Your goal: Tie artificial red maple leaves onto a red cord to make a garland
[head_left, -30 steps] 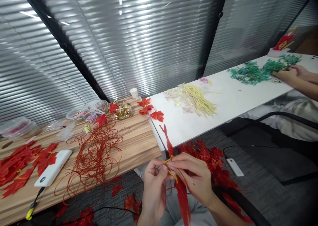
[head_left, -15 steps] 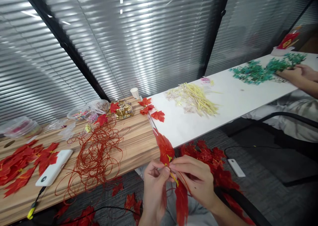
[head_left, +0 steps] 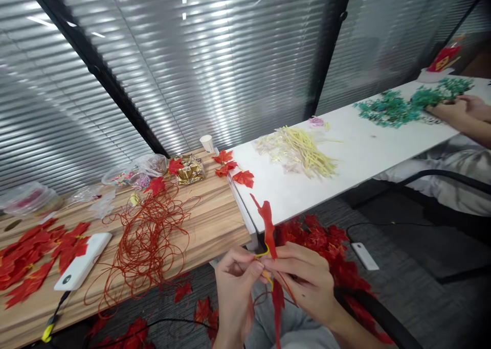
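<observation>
My left hand (head_left: 235, 294) and my right hand (head_left: 307, 282) meet low in the middle, in front of the table edge. Between their fingertips they pinch a red artificial maple leaf (head_left: 266, 220) by its yellow stem (head_left: 264, 253). That leaf stands edge-on above my fingers. A second red leaf (head_left: 276, 308) hangs below them, with a thin red cord (head_left: 264, 298) looping under my hands. A tangle of red cord (head_left: 148, 239) lies on the wooden table (head_left: 215, 221) to the left.
Red leaves (head_left: 34, 252) and a white power bank (head_left: 81, 261) lie at left. More leaves (head_left: 326, 241) are heaped on the floor. A white table (head_left: 356, 149) holds yellow stems (head_left: 307, 152) and green foliage (head_left: 387, 109) under another person's hands (head_left: 460, 109). A paper cup (head_left: 207, 143) stands behind.
The upper leaf has twisted between my fingers from broadside back to edge-on. My hands have shifted slightly down and to the left.
</observation>
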Demonstrator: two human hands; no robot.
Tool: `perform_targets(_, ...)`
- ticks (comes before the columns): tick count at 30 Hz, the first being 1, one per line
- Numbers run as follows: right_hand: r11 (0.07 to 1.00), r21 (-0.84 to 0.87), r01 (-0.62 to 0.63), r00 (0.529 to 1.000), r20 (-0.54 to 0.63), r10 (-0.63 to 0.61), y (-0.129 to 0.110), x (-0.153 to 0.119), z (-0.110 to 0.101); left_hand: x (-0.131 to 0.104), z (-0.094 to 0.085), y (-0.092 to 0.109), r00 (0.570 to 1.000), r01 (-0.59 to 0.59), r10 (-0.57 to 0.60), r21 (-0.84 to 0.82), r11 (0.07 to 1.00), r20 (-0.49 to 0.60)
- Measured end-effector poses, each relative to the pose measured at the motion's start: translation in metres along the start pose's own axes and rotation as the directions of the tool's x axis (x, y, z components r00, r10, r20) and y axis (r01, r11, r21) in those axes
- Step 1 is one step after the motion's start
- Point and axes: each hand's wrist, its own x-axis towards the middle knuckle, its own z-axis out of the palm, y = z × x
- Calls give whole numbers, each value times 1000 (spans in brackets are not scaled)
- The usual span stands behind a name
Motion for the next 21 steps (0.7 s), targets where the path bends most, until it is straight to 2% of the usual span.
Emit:
perform_targets(7,999,50,-14,999,-29,16,-3,-1,-1,-2,-3,-1,998,-11,10,23,1000,57)
perform_targets(14,994,86,-67,996,-48,71,-1,-3,0,-7,-4,-1,996,-72,68,83,994,53)
perform_targets(21,993,80,-87,993,-77,93,-6,-2,0,-8,-6,3,993,-48,40,73,996,115)
